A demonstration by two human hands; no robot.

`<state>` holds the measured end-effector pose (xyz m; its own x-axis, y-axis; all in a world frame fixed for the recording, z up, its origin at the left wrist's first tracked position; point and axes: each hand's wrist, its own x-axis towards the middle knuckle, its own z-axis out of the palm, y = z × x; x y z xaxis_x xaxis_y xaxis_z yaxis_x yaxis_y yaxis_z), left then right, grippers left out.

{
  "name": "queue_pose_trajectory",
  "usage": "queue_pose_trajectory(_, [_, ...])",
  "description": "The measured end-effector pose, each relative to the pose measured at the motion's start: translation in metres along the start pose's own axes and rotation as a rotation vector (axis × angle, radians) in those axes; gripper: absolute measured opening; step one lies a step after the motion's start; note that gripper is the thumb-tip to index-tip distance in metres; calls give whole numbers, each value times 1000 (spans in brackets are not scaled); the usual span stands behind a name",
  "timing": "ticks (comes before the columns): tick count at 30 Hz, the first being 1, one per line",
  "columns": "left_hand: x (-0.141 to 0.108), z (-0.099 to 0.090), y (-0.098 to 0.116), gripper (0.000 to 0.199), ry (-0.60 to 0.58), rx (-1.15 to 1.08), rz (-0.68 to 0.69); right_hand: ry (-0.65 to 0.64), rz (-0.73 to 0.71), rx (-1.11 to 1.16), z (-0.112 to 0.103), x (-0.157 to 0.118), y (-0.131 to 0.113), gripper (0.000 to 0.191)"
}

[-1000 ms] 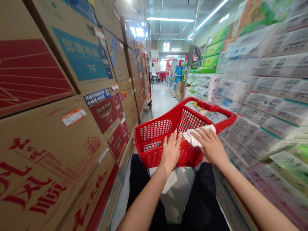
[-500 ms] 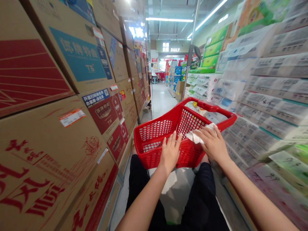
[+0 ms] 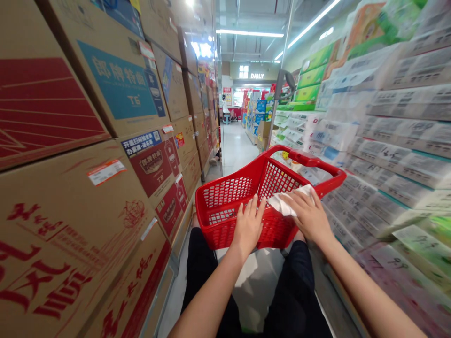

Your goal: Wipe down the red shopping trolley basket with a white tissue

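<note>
A red plastic shopping basket [image 3: 220,231] with latticed walls stands between my knees, turned so its raised red handle [image 3: 313,161] points to the right. My left hand [image 3: 249,223] lies on the near rim with its fingers stretched out, holding nothing. On the right part of that same rim, my right hand [image 3: 309,213] presses a white wipe [image 3: 282,204] under its fingers. Part of the wipe shows beyond the fingertips; the rest is hidden by the hand. No goods can be made out inside the basket.
Stacked cardboard boxes [image 3: 66,225] form a wall close on my left. Piles of wrapped tissue packs [image 3: 398,150] line the right side. A grey metal pole [image 3: 275,108] rises beyond the basket. Pale floor [image 3: 237,143] runs ahead between the stacks.
My right hand and the wipe have shifted slightly left and down along the rim, and more of the wipe shows. My left hand stays in about the same place.
</note>
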<state>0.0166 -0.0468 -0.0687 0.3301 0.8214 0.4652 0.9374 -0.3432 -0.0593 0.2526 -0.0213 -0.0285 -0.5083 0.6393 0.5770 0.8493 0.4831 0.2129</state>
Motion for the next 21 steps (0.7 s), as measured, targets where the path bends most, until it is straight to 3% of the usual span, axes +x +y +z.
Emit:
queue_pose_trajectory(3, [0, 1, 1, 88, 11, 1, -4, 65, 104, -66, -5, -1, 32, 64])
queue_pose_trajectory(5, [1, 3, 3, 89, 27, 5, -18, 79, 158, -83, -5, -2, 35, 63])
queue_pose_trajectory(8, [1, 4, 5, 86, 46, 5, -40, 43, 148, -56, 1, -2, 4, 63])
queue_pose_trajectory(11, [1, 4, 4, 87, 34, 3, -30, -9, 49, 8, 5, -2, -33, 70])
queue_pose_trajectory(13, [0, 4, 2, 89, 24, 1, -15, -30, 2, 34, 4, -2, -40, 74])
queue_pose_trajectory(16, [-1, 2, 1, 89, 32, -5, -4, -17, -3, 16, -2, -2, -19, 76])
queue_pose_trajectory(19, [0, 3, 2, 88, 53, -8, -15, 26, 86, -26, -6, -2, 9, 73])
queue_pose_trajectory(21, [0, 4, 5, 87, 62, -2, -31, 47, 142, -32, -4, -2, 11, 72])
